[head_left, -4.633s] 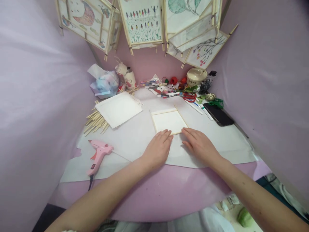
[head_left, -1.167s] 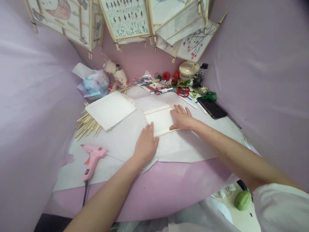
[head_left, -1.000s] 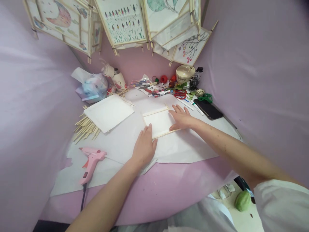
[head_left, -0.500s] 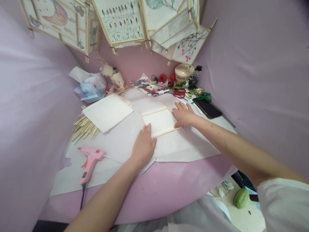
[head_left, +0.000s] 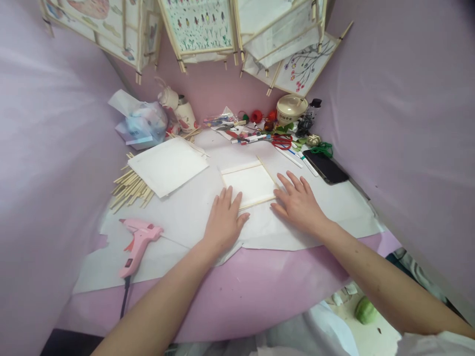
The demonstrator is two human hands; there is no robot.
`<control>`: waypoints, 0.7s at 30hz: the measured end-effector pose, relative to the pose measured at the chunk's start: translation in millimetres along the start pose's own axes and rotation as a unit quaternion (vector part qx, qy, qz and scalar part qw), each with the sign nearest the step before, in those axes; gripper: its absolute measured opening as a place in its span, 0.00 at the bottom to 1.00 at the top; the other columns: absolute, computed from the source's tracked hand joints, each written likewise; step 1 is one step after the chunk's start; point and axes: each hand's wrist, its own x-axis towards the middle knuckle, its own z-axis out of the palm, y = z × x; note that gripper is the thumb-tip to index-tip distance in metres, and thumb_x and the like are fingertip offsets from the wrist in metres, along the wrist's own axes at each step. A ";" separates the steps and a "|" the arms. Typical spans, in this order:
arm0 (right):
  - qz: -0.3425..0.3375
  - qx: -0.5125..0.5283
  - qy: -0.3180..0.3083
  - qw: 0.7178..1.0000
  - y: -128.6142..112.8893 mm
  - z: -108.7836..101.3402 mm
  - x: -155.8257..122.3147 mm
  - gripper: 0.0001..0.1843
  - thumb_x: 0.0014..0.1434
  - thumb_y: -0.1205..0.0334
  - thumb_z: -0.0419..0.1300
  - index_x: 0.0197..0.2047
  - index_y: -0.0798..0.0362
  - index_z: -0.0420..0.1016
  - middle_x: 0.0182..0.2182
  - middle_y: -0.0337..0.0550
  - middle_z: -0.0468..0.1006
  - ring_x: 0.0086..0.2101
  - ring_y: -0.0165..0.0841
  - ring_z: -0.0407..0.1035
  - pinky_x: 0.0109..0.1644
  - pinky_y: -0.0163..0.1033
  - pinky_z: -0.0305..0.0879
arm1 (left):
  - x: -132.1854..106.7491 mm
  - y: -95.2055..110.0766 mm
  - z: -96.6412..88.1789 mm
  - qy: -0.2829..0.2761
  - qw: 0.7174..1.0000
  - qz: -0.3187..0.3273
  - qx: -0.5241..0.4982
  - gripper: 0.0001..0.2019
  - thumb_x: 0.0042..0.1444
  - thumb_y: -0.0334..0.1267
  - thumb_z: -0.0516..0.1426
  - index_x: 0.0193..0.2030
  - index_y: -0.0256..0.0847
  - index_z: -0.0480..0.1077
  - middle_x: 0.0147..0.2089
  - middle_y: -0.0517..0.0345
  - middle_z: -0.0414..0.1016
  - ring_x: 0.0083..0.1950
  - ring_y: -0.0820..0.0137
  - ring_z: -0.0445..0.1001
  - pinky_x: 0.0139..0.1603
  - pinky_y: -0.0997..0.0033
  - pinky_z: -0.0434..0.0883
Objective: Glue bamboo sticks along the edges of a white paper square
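A sheet of white paper edged with thin wooden sticks, forming a small frame point(head_left: 249, 185), lies flat on the paper-covered table. My left hand point(head_left: 224, 215) rests over its left edge and near corner, fingers stretched out and flat. At the right edge, my right hand point(head_left: 297, 200) has its fingers spread, the fingertips at the near right corner of the frame. Neither hand grasps anything. The stick along the left side is partly hidden under my left hand.
Left of the frame are white sheets point(head_left: 168, 166), a pile of wooden sticks point(head_left: 129, 188) and a pink glue gun point(head_left: 139, 242). Behind lie red scissors point(head_left: 282, 142), pens and a lidded bowl point(head_left: 291, 109). A phone point(head_left: 326, 167) sits right; painted lanterns point(head_left: 202, 27) hang above.
My right hand has slid back toward me along the frame's right side, its fingers spreading. My left hand stays on the left edge. The camera view has shifted slightly.
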 end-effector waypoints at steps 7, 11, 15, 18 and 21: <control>0.018 0.035 -0.030 0.999 -4.4 -0.5 10.5 0.22 0.67 0.53 0.48 0.47 0.55 0.78 0.67 0.49 0.61 0.69 0.47 0.44 0.70 0.56 0.44 | 0.5 -1.8 2.4 0.009 1.000 0.009 -0.003 0.29 0.66 0.47 0.50 0.70 0.33 0.55 0.74 0.35 0.48 0.75 0.53 0.45 0.72 0.44 0.47; 0.020 0.019 -0.011 1.000 1.1 -1.0 13.7 0.25 0.66 0.47 0.49 0.52 0.54 0.76 0.70 0.51 0.53 0.69 0.49 0.41 0.69 0.60 0.40 | 0.3 -3.1 4.4 0.027 0.999 0.011 -0.019 0.29 0.66 0.47 0.51 0.69 0.37 0.55 0.74 0.38 0.49 0.75 0.53 0.46 0.72 0.44 0.48; 0.024 0.018 -0.014 0.999 1.1 8.1 11.5 0.27 0.66 0.45 0.48 0.56 0.55 0.72 0.70 0.52 0.55 0.69 0.49 0.41 0.69 0.60 0.40 | 0.2 -3.0 4.5 0.025 0.999 0.009 -0.020 0.29 0.66 0.47 0.51 0.69 0.34 0.55 0.74 0.36 0.49 0.75 0.53 0.46 0.73 0.45 0.47; 0.025 0.027 -0.027 0.999 1.2 11.2 10.4 0.27 0.66 0.45 0.47 0.56 0.54 0.72 0.69 0.50 0.57 0.69 0.49 0.43 0.69 0.59 0.41 | 0.2 -2.4 3.5 0.024 0.999 0.007 -0.024 0.30 0.65 0.46 0.52 0.69 0.33 0.55 0.74 0.35 0.50 0.75 0.53 0.47 0.73 0.45 0.47; 0.019 0.023 -0.034 0.999 5.0 5.9 18.0 0.28 0.66 0.43 0.47 0.56 0.54 0.73 0.69 0.50 0.55 0.69 0.50 0.42 0.69 0.60 0.39 | 0.2 -2.3 3.1 0.020 0.999 0.006 -0.025 0.29 0.65 0.46 0.52 0.69 0.33 0.55 0.74 0.36 0.50 0.75 0.53 0.47 0.73 0.45 0.47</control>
